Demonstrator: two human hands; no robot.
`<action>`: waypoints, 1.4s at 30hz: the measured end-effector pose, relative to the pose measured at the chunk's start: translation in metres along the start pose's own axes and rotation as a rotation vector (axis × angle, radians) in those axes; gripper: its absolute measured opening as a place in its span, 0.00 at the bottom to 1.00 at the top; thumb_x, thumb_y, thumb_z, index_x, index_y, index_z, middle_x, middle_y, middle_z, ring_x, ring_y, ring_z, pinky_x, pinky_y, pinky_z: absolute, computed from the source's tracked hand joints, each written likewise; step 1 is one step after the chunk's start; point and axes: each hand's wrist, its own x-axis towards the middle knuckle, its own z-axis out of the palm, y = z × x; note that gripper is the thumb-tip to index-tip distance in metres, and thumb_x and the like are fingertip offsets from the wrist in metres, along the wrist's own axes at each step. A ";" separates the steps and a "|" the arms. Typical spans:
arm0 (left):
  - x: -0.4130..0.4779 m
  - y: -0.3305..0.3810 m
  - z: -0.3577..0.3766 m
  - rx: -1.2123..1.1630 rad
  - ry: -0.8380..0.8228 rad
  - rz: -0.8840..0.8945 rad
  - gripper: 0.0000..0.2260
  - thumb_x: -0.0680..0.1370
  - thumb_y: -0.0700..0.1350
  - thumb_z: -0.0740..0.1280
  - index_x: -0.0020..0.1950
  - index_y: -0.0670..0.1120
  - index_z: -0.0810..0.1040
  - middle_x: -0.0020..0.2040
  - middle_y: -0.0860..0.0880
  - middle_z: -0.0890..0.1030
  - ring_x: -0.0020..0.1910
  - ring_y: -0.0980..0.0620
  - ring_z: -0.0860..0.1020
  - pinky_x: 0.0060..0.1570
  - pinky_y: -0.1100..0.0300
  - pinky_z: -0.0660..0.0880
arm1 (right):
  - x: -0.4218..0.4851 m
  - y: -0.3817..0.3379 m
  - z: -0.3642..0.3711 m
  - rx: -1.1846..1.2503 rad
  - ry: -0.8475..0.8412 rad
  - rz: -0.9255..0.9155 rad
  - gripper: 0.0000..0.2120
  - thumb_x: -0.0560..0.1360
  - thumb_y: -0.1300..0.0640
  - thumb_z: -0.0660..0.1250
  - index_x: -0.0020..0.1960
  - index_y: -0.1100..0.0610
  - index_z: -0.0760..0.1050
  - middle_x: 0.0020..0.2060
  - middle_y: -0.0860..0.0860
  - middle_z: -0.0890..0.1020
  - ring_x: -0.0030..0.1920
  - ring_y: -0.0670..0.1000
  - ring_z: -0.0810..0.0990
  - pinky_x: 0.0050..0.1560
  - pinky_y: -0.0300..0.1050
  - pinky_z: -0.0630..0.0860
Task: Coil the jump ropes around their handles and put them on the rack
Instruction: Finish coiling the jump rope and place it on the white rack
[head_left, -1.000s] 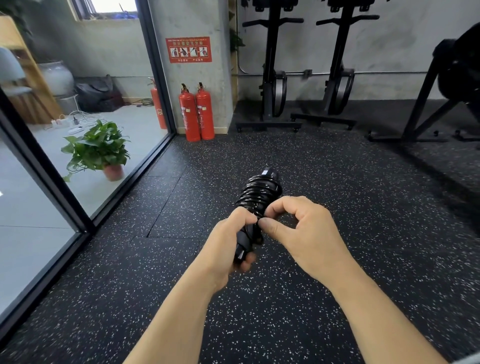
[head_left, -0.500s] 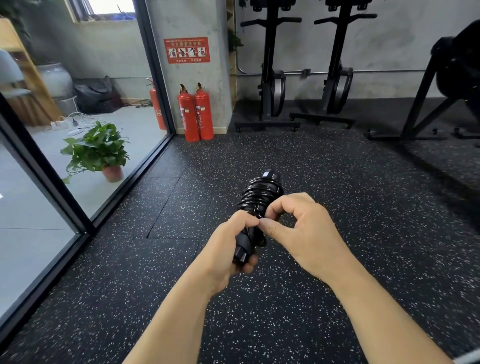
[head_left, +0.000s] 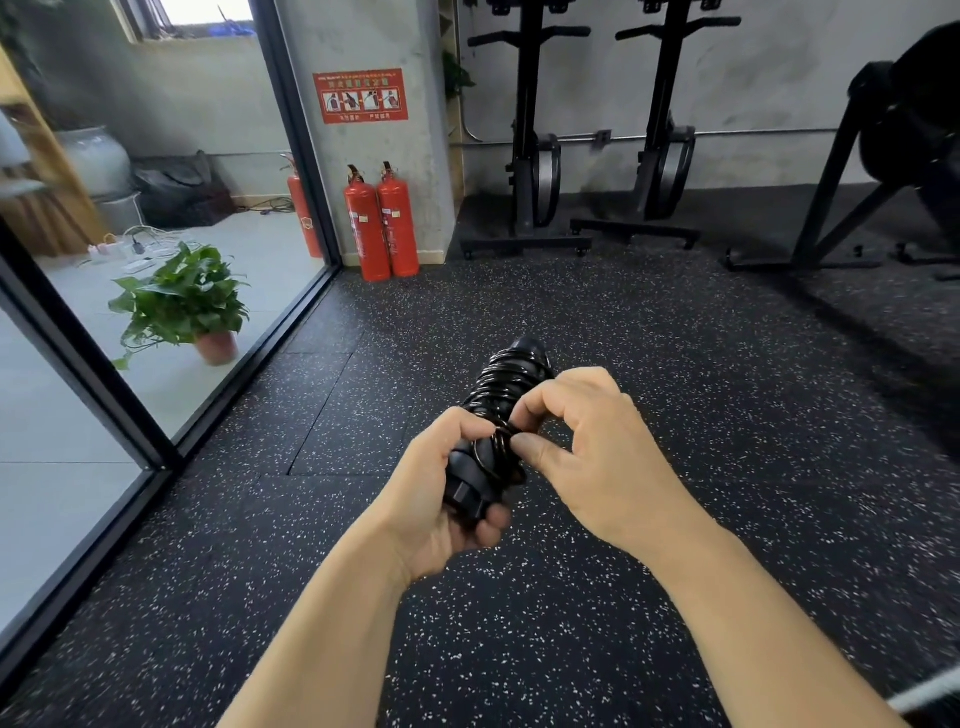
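A plant (head_left: 182, 306) is sitting behind the glass at left, extinguishers (head_left: 382, 223) standing beside the pillar. The left hand (head_left: 441, 499) is gripping the handles' near end; the rope (head_left: 506, 400) is lying coiled around them, held above the floor (head_left: 675, 415). The right hand (head_left: 592, 457) is pinching a coil.

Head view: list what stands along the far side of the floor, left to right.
Potted plant → two red fire extinguishers by the pillar → first black upright machine → second black upright machine → slanted black frame.
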 end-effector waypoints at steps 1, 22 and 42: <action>0.000 0.000 0.000 0.004 -0.002 -0.002 0.17 0.59 0.54 0.70 0.40 0.44 0.77 0.39 0.42 0.77 0.27 0.50 0.71 0.26 0.63 0.66 | -0.001 0.000 -0.001 -0.006 -0.007 0.006 0.08 0.74 0.55 0.71 0.45 0.45 0.74 0.49 0.43 0.70 0.53 0.44 0.69 0.55 0.30 0.58; 0.010 -0.003 0.032 -0.089 0.131 0.027 0.10 0.77 0.49 0.66 0.37 0.46 0.76 0.29 0.50 0.75 0.21 0.55 0.68 0.19 0.68 0.61 | 0.003 0.009 0.017 -0.378 0.410 -0.135 0.04 0.71 0.63 0.67 0.41 0.56 0.72 0.36 0.47 0.76 0.42 0.52 0.70 0.45 0.45 0.60; 0.021 -0.016 0.038 0.567 0.273 0.537 0.15 0.71 0.49 0.73 0.51 0.55 0.68 0.39 0.56 0.77 0.32 0.63 0.73 0.32 0.67 0.70 | 0.001 0.020 -0.025 0.751 0.132 0.548 0.07 0.72 0.66 0.71 0.41 0.55 0.77 0.33 0.46 0.80 0.34 0.43 0.75 0.38 0.38 0.66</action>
